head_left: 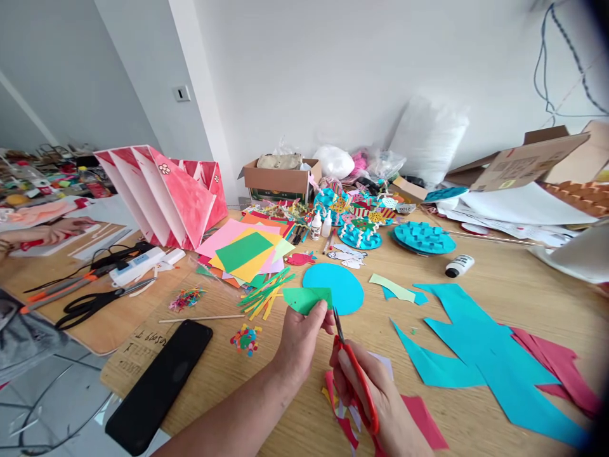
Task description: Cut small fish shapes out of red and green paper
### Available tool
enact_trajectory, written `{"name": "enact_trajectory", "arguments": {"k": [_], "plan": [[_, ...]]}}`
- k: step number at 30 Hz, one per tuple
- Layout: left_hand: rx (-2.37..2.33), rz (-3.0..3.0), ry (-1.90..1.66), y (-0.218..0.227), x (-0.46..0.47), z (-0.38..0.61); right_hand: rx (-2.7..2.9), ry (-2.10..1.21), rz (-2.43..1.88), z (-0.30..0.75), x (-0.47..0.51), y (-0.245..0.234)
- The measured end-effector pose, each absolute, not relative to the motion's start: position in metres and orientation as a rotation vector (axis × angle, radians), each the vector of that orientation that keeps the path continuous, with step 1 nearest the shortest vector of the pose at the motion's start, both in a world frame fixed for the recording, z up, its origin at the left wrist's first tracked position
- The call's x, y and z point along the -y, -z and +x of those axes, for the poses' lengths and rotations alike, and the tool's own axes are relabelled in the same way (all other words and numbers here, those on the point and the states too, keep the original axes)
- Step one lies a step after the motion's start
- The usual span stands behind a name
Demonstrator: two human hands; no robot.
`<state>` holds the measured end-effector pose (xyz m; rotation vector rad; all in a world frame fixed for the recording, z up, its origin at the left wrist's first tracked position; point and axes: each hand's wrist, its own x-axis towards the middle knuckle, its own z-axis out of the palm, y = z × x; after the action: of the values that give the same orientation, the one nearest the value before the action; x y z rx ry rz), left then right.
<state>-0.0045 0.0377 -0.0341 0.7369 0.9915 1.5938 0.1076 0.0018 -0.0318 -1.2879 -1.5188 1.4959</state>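
My left hand [304,331] pinches a small piece of green paper [303,298] between thumb and fingers, held above the table in front of a blue paper circle [340,282]. In my right hand [375,381] is a pair of red-handled scissors [365,387], fingers closed round the handles. The blades point up and lie close beside the right edge of the green paper; whether they touch it I cannot tell. Red, yellow and lilac paper scraps [349,428] lie beneath my right hand. Green and yellow paper strips [266,295] lie to the left of my left hand.
A black phone [159,387] lies front left, near black-handled scissors [90,304]. Coloured sheets [245,251] are stacked behind. Large blue paper offcuts [495,355] spread out right. Glue bottles [316,225] stand at the back. Another person's hand [61,231] works at far left.
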Motion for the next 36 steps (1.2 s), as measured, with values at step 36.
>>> {"name": "enact_trajectory", "arguments": {"k": [36], "plan": [[-1.040,0.733,-1.586,0.0333,-0.0333,0.0002,1.533,-1.549,-1.218,0.1045,-0.0042,0.0348]]}}
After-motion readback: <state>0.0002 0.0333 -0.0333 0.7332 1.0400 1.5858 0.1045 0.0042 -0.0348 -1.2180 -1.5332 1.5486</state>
